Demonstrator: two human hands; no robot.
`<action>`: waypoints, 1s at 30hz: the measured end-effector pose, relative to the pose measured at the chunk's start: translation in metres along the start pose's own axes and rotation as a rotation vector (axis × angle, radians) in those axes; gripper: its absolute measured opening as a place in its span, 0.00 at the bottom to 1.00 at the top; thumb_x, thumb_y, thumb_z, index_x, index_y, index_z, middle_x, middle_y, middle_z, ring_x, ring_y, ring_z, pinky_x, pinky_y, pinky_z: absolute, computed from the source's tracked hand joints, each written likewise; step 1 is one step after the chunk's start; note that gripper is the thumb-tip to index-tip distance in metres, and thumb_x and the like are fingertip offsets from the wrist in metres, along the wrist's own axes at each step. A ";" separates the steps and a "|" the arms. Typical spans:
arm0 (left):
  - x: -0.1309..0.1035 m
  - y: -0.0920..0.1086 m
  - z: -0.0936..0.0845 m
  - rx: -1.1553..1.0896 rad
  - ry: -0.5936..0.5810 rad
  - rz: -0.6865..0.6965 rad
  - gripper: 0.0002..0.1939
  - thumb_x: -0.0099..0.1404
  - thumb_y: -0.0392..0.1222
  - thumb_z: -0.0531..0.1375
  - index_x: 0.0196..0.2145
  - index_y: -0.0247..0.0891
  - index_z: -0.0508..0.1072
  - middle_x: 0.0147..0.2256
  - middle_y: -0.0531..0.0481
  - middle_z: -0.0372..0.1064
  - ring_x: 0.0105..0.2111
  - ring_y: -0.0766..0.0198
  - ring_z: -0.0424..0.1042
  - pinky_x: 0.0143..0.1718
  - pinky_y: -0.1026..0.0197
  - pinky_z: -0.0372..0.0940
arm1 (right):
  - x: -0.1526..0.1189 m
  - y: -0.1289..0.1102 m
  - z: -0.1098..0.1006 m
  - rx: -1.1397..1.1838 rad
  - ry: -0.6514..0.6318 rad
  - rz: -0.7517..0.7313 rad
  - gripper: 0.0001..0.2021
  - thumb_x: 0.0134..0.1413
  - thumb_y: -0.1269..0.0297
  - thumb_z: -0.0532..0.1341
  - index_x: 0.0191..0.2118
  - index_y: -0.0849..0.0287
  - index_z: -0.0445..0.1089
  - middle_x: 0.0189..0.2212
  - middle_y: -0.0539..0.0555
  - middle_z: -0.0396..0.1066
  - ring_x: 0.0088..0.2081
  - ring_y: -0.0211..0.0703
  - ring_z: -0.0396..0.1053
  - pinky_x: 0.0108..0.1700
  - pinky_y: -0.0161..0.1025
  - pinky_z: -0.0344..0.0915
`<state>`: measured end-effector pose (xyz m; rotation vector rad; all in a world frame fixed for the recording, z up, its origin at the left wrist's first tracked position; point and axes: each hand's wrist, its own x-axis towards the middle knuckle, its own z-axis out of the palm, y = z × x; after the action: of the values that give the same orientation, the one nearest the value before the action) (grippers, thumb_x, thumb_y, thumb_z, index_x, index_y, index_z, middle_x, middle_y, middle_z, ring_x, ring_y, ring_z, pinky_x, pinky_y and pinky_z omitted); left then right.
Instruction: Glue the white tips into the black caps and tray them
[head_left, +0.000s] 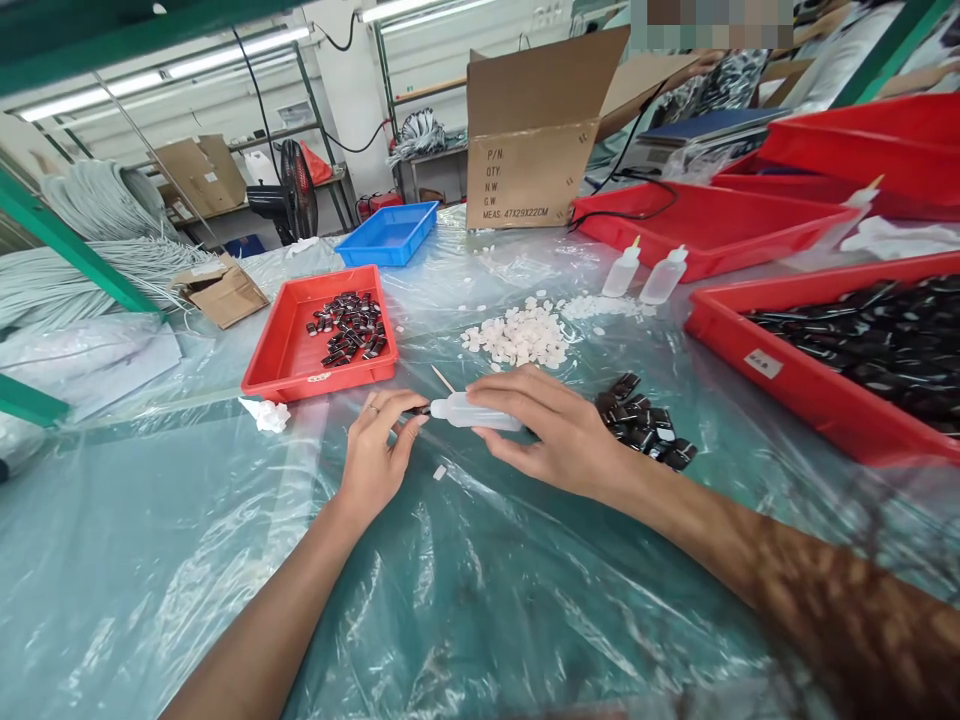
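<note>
My left hand (pixel 381 445) pinches a small black plastic part (pixel 418 410) between thumb and fingertips. In my right hand (pixel 551 425) a translucent white squeeze bottle (pixel 480 412) lies on its side, its tip pointing left against or very close to the black part. A thin pale stick (pixel 442 378) shows above the bottle by the right fingers; what holds it is hidden. Just beyond my hands spreads a heap of small white pieces (pixel 517 335). Beside my right wrist sits a pile of black parts (pixel 645 425). One white piece (pixel 439 472) lies alone below the bottle.
A red tray (pixel 262 370) with black parts stands left, near crumpled white tissue (pixel 266 414). A large red bin (pixel 750 385) of black parts is at right. Two squeeze bottles (pixel 621 270) stand behind the heap. Farther back are a blue tray (pixel 390 235) and a cardboard box (pixel 521 150).
</note>
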<state>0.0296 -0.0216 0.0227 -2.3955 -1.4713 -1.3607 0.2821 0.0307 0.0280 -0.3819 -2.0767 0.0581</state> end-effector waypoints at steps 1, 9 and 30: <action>0.000 0.000 0.000 -0.005 0.002 -0.004 0.08 0.76 0.34 0.64 0.49 0.43 0.79 0.45 0.45 0.82 0.43 0.58 0.79 0.39 0.58 0.76 | -0.002 0.000 0.000 -0.010 -0.010 -0.005 0.19 0.67 0.70 0.66 0.61 0.47 0.74 0.52 0.57 0.82 0.49 0.52 0.81 0.51 0.53 0.81; 0.001 0.003 -0.001 -0.016 -0.026 -0.044 0.08 0.76 0.35 0.62 0.49 0.44 0.79 0.46 0.46 0.85 0.43 0.59 0.83 0.40 0.59 0.79 | -0.005 -0.003 0.002 0.038 -0.034 0.014 0.19 0.67 0.71 0.66 0.60 0.48 0.75 0.54 0.58 0.81 0.51 0.53 0.80 0.54 0.54 0.79; -0.003 -0.011 -0.003 -0.058 0.039 -0.191 0.12 0.74 0.49 0.60 0.52 0.60 0.79 0.41 0.52 0.83 0.34 0.51 0.84 0.38 0.48 0.79 | 0.007 0.016 0.014 0.932 0.023 0.799 0.23 0.55 0.43 0.75 0.48 0.54 0.76 0.43 0.54 0.79 0.39 0.41 0.74 0.38 0.38 0.76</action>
<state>0.0190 -0.0190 0.0187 -2.2965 -1.7119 -1.4981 0.2705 0.0497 0.0238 -0.5746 -1.5306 1.4119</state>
